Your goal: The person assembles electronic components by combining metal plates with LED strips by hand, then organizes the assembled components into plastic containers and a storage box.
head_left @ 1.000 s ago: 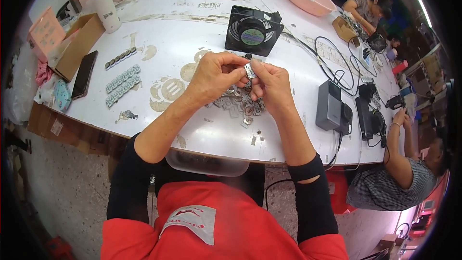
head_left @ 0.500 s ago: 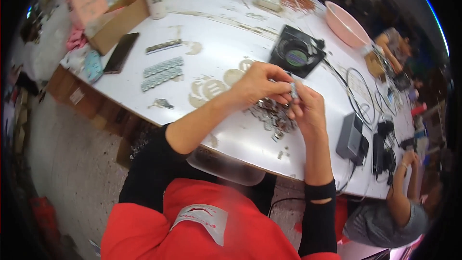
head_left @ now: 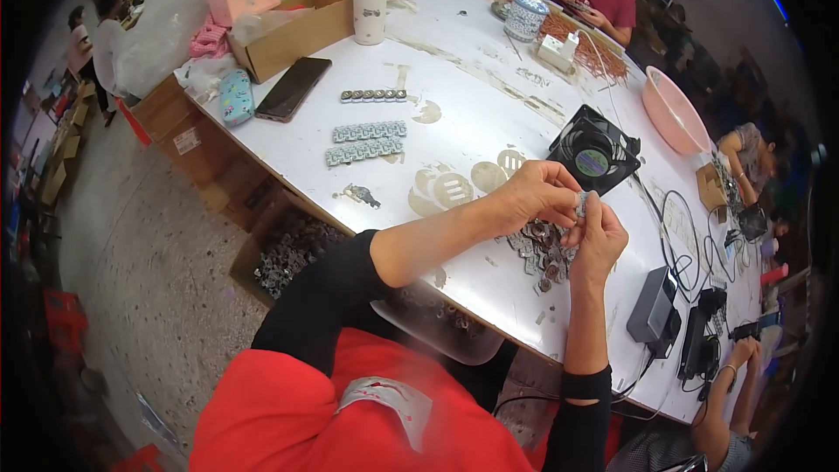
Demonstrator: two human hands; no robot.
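Note:
My left hand point(head_left: 540, 196) and my right hand point(head_left: 599, 243) meet above the near part of the white table, fingers closed in a pinch. Between the fingertips is a small pale metal piece point(head_left: 582, 203), partly covered, so its exact shape is hidden. Right below the hands lies a loose pile of small metal parts point(head_left: 544, 253). A black fan point(head_left: 594, 150) with a green-and-purple hub stands just beyond them. To the left, two rows of small silvery-blue parts point(head_left: 367, 142) lie side by side, with a row of darker-topped parts point(head_left: 374, 96) behind them.
At the far left sit a phone point(head_left: 295, 88), a cardboard box point(head_left: 301, 35) and a white bottle point(head_left: 370, 0). A pink basin point(head_left: 675, 112), cables point(head_left: 686, 218) and a grey power adapter point(head_left: 654, 308) occupy the right. Other people work around the table.
My view has shifted, so the table's contents sit differently in the picture. Both hands remain together over the pile, still pinching the small piece.

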